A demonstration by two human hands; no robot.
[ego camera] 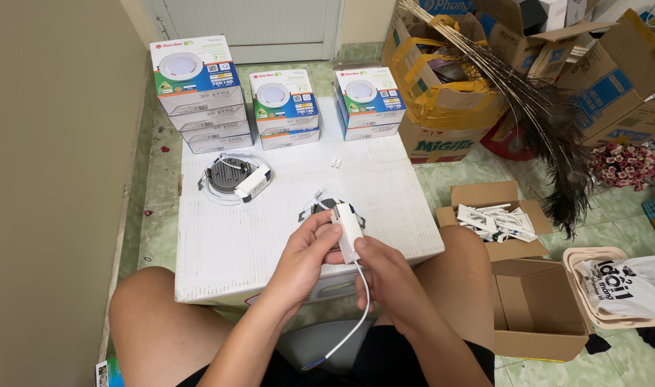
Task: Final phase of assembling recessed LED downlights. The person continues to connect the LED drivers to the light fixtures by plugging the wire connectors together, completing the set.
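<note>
Boxes (284, 107) of lamps stand in three stacks along the far edge of the white carton (270, 229) that serves as a table. Another downlight (230, 178) lies face down on the left part of the carton, its white driver resting on its rim, and a tiny white clip (335, 163) lies apart near the middle stack. Nothing stands between the hands and the work.

Both hands meet over the near edge of the carton, between the person's bare knees. The left hand (306, 254) and the right hand (384, 276) have their fingers clamped together on a white driver (349, 231), held upright. A white cable (356, 315) hangs from it toward the lap. Just behind it sits the downlight body (326, 204) with spring clips.

To the right, on the green tiled floor, an open box (495, 218) holds white parts, beside a basket (614, 287) with a bag. Cartons (442, 93), feathers (549, 136) and flowers (624, 163) crowd the far right corner.
</note>
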